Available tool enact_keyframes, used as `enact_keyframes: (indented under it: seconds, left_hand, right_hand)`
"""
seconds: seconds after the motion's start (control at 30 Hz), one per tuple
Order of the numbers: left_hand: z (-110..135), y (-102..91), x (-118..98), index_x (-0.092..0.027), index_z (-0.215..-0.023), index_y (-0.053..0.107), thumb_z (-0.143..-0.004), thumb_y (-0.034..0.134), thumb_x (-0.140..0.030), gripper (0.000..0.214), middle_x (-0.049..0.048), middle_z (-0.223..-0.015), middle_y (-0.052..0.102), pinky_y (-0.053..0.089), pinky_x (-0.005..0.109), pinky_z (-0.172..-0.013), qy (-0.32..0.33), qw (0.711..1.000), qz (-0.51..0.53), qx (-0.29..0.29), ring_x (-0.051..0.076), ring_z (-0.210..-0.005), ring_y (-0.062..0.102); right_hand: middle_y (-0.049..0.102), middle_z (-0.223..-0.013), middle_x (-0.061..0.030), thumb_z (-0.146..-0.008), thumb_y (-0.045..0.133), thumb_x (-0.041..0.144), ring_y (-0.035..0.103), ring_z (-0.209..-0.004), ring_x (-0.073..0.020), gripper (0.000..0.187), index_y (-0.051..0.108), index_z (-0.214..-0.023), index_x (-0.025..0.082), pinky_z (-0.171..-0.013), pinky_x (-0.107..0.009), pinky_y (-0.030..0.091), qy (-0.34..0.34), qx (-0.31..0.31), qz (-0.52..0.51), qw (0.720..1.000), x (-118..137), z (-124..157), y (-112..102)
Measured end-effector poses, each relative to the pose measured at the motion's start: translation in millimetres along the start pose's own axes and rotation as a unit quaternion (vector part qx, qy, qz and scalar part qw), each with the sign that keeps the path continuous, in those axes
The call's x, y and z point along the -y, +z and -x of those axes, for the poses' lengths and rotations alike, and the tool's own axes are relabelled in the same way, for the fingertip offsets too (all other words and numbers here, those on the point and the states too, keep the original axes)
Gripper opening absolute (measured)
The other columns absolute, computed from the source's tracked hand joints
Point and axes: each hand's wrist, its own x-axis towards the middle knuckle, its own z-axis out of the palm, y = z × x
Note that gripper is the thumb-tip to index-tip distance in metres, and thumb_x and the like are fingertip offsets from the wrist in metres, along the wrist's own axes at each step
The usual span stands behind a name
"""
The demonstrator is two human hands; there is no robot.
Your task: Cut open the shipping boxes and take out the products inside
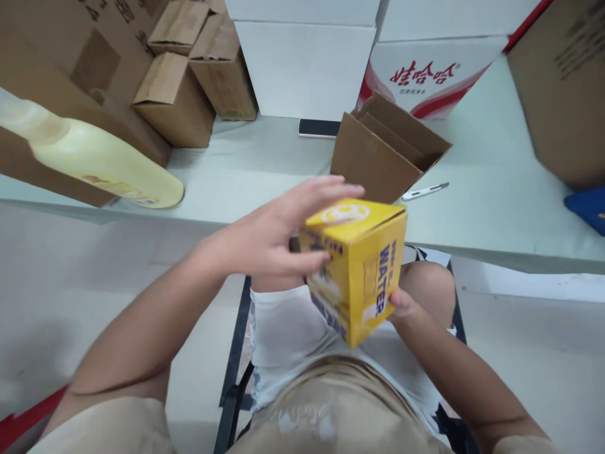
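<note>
A yellow carton point(373, 277) printed with "WATER" and a white round logo on top is held tilted above my lap. My right hand point(401, 304) grips it low on the right side, with the thumb showing and the other fingers hidden behind the carton. At its upper left is my left hand point(293, 227), fingers stretched along the far top edge and thumb apart across the left face. Just beyond, an open brown cardboard box point(363, 157) sits on the table. To its right lies a white utility knife point(425, 192).
The pale green table point(265, 170) carries a yellow bottle point(108, 164) at left and several small brown boxes point(177, 107) behind it. A dark phone-like slab point(319, 128) lies by white cartons point(305, 69). A large brown box point(562, 94) stands at right.
</note>
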Motion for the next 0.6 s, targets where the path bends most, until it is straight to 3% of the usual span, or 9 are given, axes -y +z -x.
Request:
enact_keyframes:
  seconds: [0.07, 0.17, 0.23, 0.3, 0.37, 0.47, 0.53, 0.6]
  left_hand:
    - [2.3, 13.5, 25.8, -0.041, -0.153, 0.048, -0.081, 0.08, -0.052, 0.08, 0.0069, -0.162, 0.047, 0.052, 0.054, -0.113, -0.031, 0.996, 0.031, -0.079, 0.037, -0.146, 0.049]
    - [-2.3, 45.7, 53.0, -0.047, -0.16, 0.03, -0.08, 0.077, -0.067, 0.095, 0.0096, -0.167, 0.038, 0.06, 0.052, -0.102, -0.038, 0.989, 0.111, -0.095, 0.036, -0.138, 0.056]
    - [-14.7, 62.4, 58.8, -0.049, -0.164, 0.017, -0.08, 0.075, -0.07, 0.103, 0.0093, -0.165, 0.04, 0.062, 0.049, -0.096, -0.017, 0.983, 0.151, -0.102, 0.034, -0.132, 0.061]
    - [-35.1, 66.3, 55.4, -0.052, -0.163, 0.011, -0.081, 0.071, -0.074, 0.104, 0.006, -0.159, 0.046, 0.063, 0.047, -0.093, 0.012, 0.976, 0.167, -0.137, 0.032, -0.13, 0.063]
    - [-61.8, 55.8, 46.1, -0.054, -0.162, 0.013, -0.083, 0.067, -0.076, 0.098, 0.0025, -0.154, 0.051, 0.063, 0.045, -0.09, 0.049, 0.968, 0.172, -0.177, 0.032, -0.13, 0.064]
    - [-109.3, 24.4, 30.9, -0.051, -0.162, 0.017, -0.088, 0.058, -0.075, 0.089, 0.0002, -0.148, 0.057, 0.06, 0.044, -0.094, 0.08, 0.954, 0.172, -0.232, 0.032, -0.136, 0.061]
    - [-143.9, 2.2, 26.9, -0.046, -0.162, 0.018, -0.089, 0.051, -0.076, 0.086, -0.0001, -0.145, 0.061, 0.057, 0.046, -0.098, 0.055, 0.951, 0.163, -0.259, 0.032, -0.141, 0.056]
    - [-178.6, -16.9, 31.7, -0.042, -0.162, 0.023, -0.088, 0.046, -0.079, 0.086, -0.001, -0.141, 0.065, 0.053, 0.046, -0.101, 0.006, 0.951, 0.158, -0.265, 0.03, -0.142, 0.053]
  right_hand:
    - [0.078, -0.112, -0.0027, -0.067, 0.068, 0.071, 0.078, -0.104, -0.0338, 0.06, 0.068, -0.12, 0.042, -0.086, -0.054, 0.065, -0.057, -0.048, 0.043, 0.996, 11.0, -4.7, 0.4]
    - [0.076, -0.122, -0.0046, -0.077, 0.063, 0.066, 0.077, -0.107, -0.0317, 0.056, 0.063, -0.127, 0.041, -0.093, -0.055, 0.064, -0.106, -0.114, 0.084, 0.984, 36.3, -19.3, -1.8]
    - [0.074, -0.127, -0.0075, -0.075, 0.064, 0.071, 0.077, -0.105, -0.0315, 0.069, 0.057, -0.136, 0.039, -0.089, -0.053, 0.065, -0.147, -0.139, 0.144, 0.969, 57.6, -32.5, -2.7]
    - [0.07, -0.136, -0.0112, -0.071, 0.065, 0.08, 0.076, -0.107, -0.0322, 0.089, 0.046, -0.146, 0.035, -0.086, -0.052, 0.066, -0.211, -0.144, 0.231, 0.939, 83.4, -47.9, -1.6]
    - [0.064, -0.145, -0.0137, -0.075, 0.057, 0.084, 0.073, -0.117, -0.0325, 0.097, 0.036, -0.153, 0.032, -0.092, -0.053, 0.064, -0.281, -0.153, 0.323, 0.891, 114.4, -65.1, 1.7]
    - [0.064, -0.145, -0.0113, -0.085, 0.047, 0.077, 0.067, -0.131, -0.031, 0.083, 0.039, -0.153, 0.03, -0.107, -0.053, 0.057, -0.327, -0.162, 0.396, 0.843, 168.0, -93.1, 5.6]
    - [0.068, -0.139, -0.0084, -0.089, 0.046, 0.068, 0.067, -0.13, -0.0286, 0.072, 0.044, -0.151, 0.03, -0.11, -0.051, 0.055, -0.311, -0.16, 0.392, 0.851, 202.8, -115.9, 1.4]
    - [0.072, -0.133, -0.0068, -0.09, 0.049, 0.064, 0.07, -0.123, -0.0265, 0.067, 0.048, -0.148, 0.03, -0.107, -0.048, 0.057, -0.283, -0.17, 0.341, 0.88, 232.1, -145.6, -12.0]
